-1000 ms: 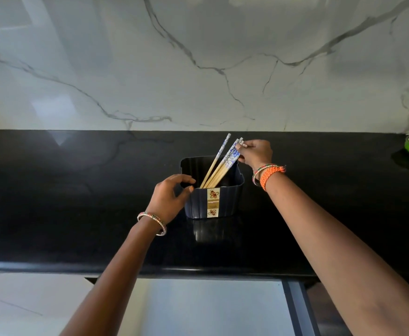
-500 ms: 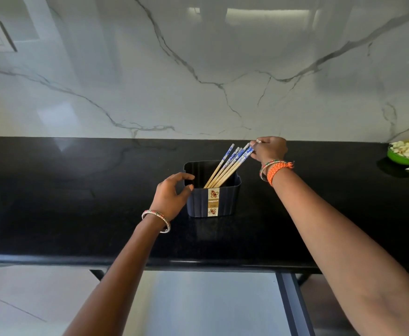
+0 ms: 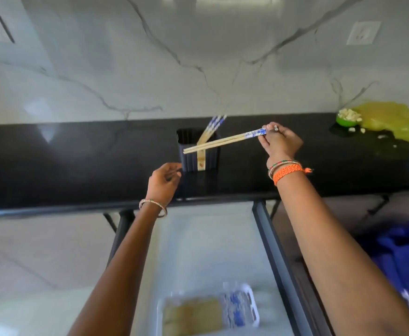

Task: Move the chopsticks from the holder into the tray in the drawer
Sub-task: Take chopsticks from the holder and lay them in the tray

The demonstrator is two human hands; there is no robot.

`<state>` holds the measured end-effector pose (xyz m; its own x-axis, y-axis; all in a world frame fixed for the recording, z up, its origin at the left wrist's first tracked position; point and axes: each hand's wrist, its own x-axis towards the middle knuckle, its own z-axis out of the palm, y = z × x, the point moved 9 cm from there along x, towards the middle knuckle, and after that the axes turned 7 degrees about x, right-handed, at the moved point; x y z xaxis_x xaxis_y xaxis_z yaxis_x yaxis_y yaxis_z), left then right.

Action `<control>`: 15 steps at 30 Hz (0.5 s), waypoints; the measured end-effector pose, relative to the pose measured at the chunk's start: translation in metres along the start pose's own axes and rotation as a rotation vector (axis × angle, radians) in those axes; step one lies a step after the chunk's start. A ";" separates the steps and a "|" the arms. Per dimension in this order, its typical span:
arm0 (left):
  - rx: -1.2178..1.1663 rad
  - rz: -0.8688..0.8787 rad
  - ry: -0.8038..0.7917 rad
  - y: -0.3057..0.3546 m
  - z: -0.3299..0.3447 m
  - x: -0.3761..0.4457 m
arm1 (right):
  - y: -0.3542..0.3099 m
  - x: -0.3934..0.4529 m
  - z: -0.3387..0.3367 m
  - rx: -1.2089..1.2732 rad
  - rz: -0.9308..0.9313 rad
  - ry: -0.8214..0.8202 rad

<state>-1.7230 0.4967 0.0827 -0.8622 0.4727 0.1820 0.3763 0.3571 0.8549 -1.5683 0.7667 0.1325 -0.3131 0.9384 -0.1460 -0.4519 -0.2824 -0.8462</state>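
Observation:
A dark ribbed holder (image 3: pixel 210 157) stands on the black counter, with a few blue-topped wooden chopsticks (image 3: pixel 212 128) leaning in it. My right hand (image 3: pixel 279 141) pinches the blue ends of a pair of chopsticks (image 3: pixel 222 141), held nearly level in the air in front of the holder. My left hand (image 3: pixel 163 181) hovers just left of the holder's base with fingers loosely curled, holding nothing. Below, in the open drawer (image 3: pixel 266 238), a white tray (image 3: pixel 252 309) holds several chopsticks, blurred.
The black counter (image 3: pixel 77 166) runs under a marble wall. A green bowl of pale pieces (image 3: pixel 347 117) and a yellow cloth (image 3: pixel 390 122) sit at the far right. Blue fabric (image 3: pixel 407 258) lies at the lower right.
My right hand has lifted a pair of chopsticks out of the holder and swung them level. My left hand has come off the holder's rim. The view has tilted down, showing the drawer and tray.

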 end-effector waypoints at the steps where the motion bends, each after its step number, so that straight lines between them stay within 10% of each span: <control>1: -0.008 -0.036 -0.001 -0.016 0.001 -0.017 | 0.023 -0.016 -0.025 0.031 0.080 0.027; 8: 0.137 -0.503 -0.098 -0.188 0.012 -0.175 | 0.198 -0.144 -0.233 -0.113 0.596 0.177; 15: 0.013 -0.835 -0.416 -0.256 0.059 -0.268 | 0.246 -0.180 -0.279 -0.362 0.618 0.188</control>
<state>-1.5679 0.3261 -0.2142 -0.6654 0.3083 -0.6799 -0.3049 0.7191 0.6244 -1.3900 0.5840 -0.1922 -0.2579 0.6569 -0.7085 0.0745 -0.7176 -0.6925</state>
